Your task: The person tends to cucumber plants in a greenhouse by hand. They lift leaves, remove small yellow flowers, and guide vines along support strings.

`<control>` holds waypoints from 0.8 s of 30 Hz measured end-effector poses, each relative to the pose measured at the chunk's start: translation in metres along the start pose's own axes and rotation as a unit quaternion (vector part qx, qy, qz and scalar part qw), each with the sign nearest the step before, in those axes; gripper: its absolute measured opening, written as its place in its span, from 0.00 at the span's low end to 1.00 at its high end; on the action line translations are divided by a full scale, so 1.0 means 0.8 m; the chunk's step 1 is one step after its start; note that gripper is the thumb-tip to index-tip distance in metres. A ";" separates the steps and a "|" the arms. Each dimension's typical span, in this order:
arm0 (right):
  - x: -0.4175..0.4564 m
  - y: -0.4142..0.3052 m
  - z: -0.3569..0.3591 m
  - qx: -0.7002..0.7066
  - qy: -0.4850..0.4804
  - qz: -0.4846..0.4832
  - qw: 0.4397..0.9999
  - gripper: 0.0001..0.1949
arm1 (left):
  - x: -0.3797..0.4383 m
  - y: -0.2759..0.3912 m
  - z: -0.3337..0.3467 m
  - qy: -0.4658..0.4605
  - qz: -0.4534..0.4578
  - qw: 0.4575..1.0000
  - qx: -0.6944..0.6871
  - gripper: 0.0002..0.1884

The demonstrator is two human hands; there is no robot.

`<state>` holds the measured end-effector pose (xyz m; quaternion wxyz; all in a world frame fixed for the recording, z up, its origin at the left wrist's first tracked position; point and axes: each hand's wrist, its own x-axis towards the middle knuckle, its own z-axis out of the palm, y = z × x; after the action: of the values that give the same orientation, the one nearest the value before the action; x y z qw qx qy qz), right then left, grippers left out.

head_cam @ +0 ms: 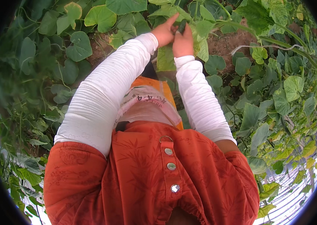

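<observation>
My right hand point(183, 43) holds a small dark green cucumber point(181, 27) between thumb and fingers, amid the vine leaves at the top of the view. Beside it, my left hand point(163, 33) has its index finger stretched out over a leaf point(171, 11). The other left fingers are curled close against the cucumber, and whether they grip it is hard to make out. Leaves surround both hands, and the cucumber's far end is partly lost among them. White sleeve covers reach to both wrists.
A thick green vine stem point(238, 26) runs off to the right, with a pale tie strip point(271, 47) near it. Bare soil point(227, 42) shows between cucumber leaves point(79, 46). An orange and white printed sack point(150, 104) hangs at my waist.
</observation>
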<state>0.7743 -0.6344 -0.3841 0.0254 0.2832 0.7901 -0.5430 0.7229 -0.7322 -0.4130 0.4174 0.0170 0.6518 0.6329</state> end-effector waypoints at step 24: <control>0.010 0.015 -0.021 0.187 -0.075 0.077 0.976 0.22 | -0.004 0.004 -0.004 -0.009 0.011 1.000 0.010 0.55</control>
<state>0.7778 -0.6135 -0.3902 0.0734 0.3016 0.6463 -0.6971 0.7220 -0.7357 -0.4093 0.4165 0.0339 0.6538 0.6308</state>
